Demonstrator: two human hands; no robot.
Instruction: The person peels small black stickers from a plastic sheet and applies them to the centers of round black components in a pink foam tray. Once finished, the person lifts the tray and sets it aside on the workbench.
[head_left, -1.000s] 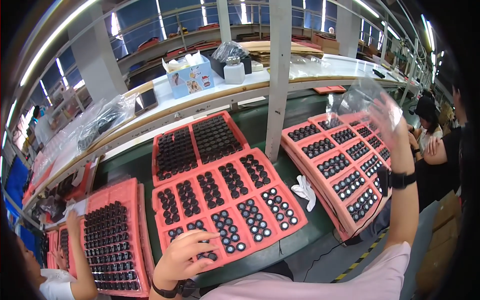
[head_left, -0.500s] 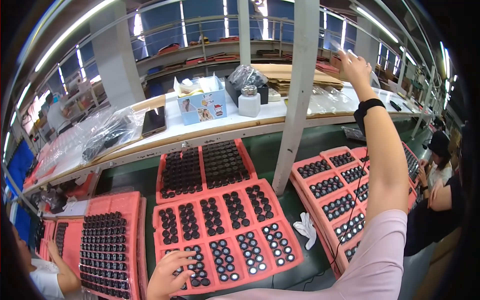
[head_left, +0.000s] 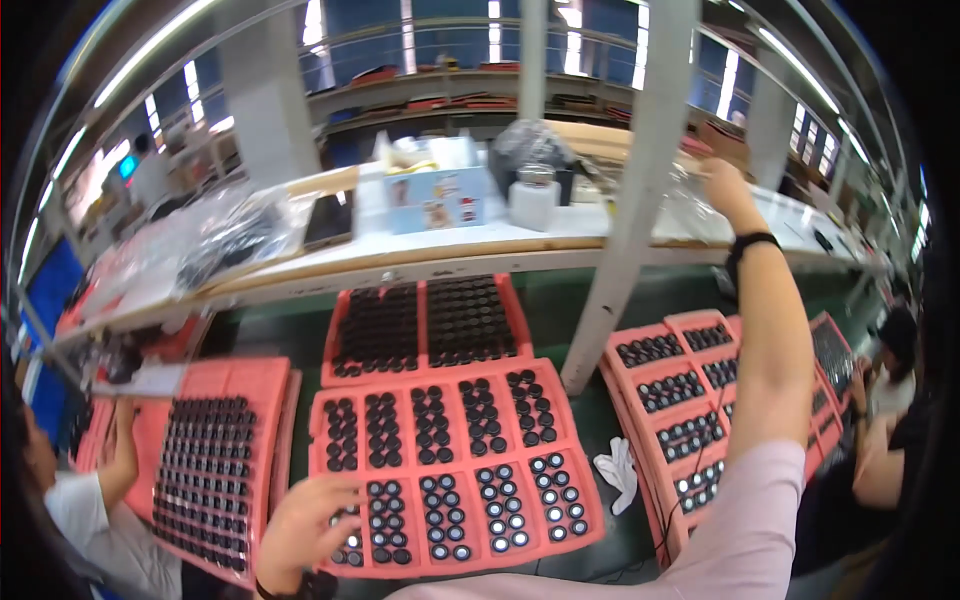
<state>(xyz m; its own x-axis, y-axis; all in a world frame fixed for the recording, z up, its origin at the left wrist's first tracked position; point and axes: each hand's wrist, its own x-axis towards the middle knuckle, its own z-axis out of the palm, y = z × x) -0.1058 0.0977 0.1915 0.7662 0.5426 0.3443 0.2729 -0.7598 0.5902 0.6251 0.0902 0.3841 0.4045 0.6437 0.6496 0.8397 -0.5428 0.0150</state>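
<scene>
My left hand (head_left: pixel 305 530) hovers at the lower left corner of a pink foam tray (head_left: pixel 465 461), fingers loosely bent and apart, nothing visible in them. Small round black parts (head_left: pixel 433 425) stand in rows in the tray's compartments; those in the front row show pale centres. My right arm stretches far over to the raised white shelf. There my right hand (head_left: pixel 730 192) is at the clear plastic bags (head_left: pixel 688 215), beyond the upright post. Its fingers are blurred and partly hidden, so whether they hold anything does not show.
More pink trays of black parts lie at left (head_left: pixel 277 430), behind and right (head_left: pixel 640 400). A white post (head_left: pixel 640 170) rises between them. The shelf carries a blue box (head_left: pixel 437 200), a white bottle (head_left: pixel 534 205) and a phone (head_left: pixel 330 218). A white glove (head_left: pixel 618 475) lies beside the tray. People sit at both sides.
My right hand has come down from above the shelf to the plastic bags. My left hand has shifted a little left and up. The view has turned slightly.
</scene>
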